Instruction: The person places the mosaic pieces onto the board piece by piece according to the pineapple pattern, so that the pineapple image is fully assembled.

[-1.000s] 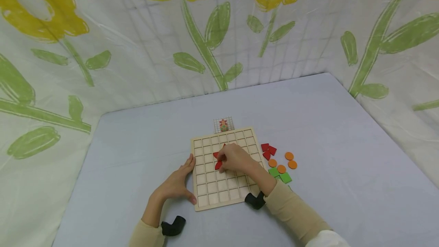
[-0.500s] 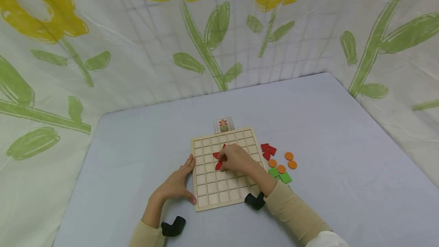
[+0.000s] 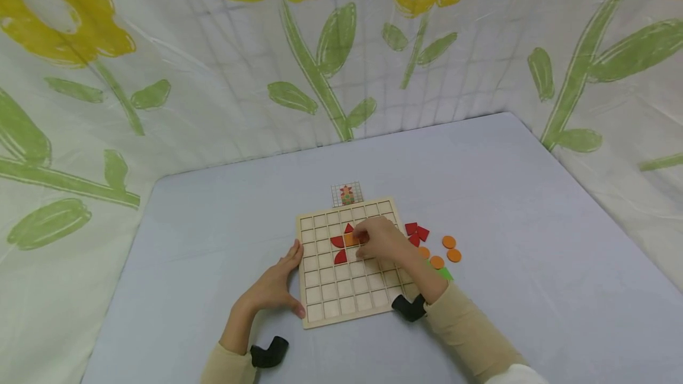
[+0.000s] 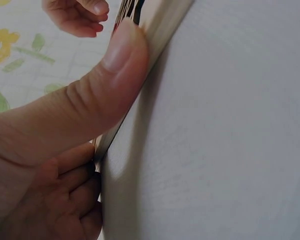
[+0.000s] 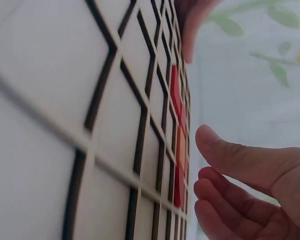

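Observation:
A wooden grid board (image 3: 324, 306) lies on the table, with square cells. On it are a red triangle (image 3: 349, 228), red quarter-circle pieces (image 3: 337, 242) and an orange square (image 3: 350, 239). My right hand (image 3: 385, 240) hovers just right of the orange square, hiding part of a red piece (image 3: 364, 237). In the right wrist view, the thumb and fingertips (image 5: 210, 137) are apart with nothing between them. Along the board's left edge rests my left hand (image 3: 274, 283), fingers and thumb spread; in the left wrist view its thumb (image 4: 125, 50) touches the edge.
Right of the board lie loose red pieces (image 3: 423, 233), several orange discs (image 3: 449, 242) and green pieces (image 3: 445, 273), partly hidden by the right forearm. Behind the board's far edge sits a small pattern card (image 3: 347, 194). Black wrist-worn devices (image 3: 409, 308) sit near both wrists.
My right hand has shifted right and slightly up, its fingers away from the cell they covered. The orange square now shows beside the red pieces. My left hand has stayed put.

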`<act>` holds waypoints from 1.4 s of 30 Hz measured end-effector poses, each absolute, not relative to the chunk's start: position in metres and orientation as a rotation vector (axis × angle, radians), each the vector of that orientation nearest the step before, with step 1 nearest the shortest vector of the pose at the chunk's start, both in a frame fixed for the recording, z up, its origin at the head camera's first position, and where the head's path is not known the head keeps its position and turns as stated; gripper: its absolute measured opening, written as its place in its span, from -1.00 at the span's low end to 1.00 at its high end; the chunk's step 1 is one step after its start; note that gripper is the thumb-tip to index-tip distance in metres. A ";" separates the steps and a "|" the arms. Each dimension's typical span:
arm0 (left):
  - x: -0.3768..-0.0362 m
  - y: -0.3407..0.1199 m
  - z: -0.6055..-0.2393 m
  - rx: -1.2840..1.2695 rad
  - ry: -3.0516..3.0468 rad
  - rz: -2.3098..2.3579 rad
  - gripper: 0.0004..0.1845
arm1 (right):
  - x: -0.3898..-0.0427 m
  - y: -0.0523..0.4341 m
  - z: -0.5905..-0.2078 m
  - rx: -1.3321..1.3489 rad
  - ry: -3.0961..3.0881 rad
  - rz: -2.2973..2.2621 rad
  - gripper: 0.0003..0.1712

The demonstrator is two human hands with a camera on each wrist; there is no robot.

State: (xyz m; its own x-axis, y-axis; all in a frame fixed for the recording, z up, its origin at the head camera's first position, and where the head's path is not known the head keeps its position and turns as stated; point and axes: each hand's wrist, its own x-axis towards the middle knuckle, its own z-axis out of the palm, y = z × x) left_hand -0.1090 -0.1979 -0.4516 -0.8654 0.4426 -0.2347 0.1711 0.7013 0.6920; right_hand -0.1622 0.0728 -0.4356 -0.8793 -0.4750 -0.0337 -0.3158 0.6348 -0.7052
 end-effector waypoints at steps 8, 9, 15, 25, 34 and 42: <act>-0.109 -0.199 -0.451 0.455 2.532 0.953 0.42 | -0.163 0.111 -0.429 -0.516 2.651 -1.090 -0.70; -0.109 -0.199 -0.451 0.455 2.531 0.952 0.42 | -0.163 0.116 -0.429 -0.506 2.654 -1.097 -0.69; -0.110 -0.198 -0.450 0.456 2.525 0.957 0.42 | -0.165 0.153 -0.425 -0.428 2.664 -1.177 -0.72; -0.110 -0.198 -0.452 0.448 2.523 0.957 0.42 | -0.156 0.209 -0.433 -0.192 2.713 -1.152 -0.75; -0.108 -0.198 -0.451 0.440 2.519 0.967 0.41 | -0.145 0.223 -0.441 -0.048 2.746 -1.047 -0.75; -0.109 -0.198 -0.452 0.443 2.519 0.962 0.42 | -0.142 0.223 -0.446 -0.056 2.748 -1.021 -0.68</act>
State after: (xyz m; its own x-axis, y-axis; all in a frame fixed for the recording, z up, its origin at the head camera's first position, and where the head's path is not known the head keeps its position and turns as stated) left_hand -0.1093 -0.1977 -0.4522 -0.8671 0.4267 -0.2569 0.1470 0.7121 0.6865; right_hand -0.1419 0.2233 -0.4462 -0.9774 -0.1077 -0.1821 0.0374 0.7593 -0.6497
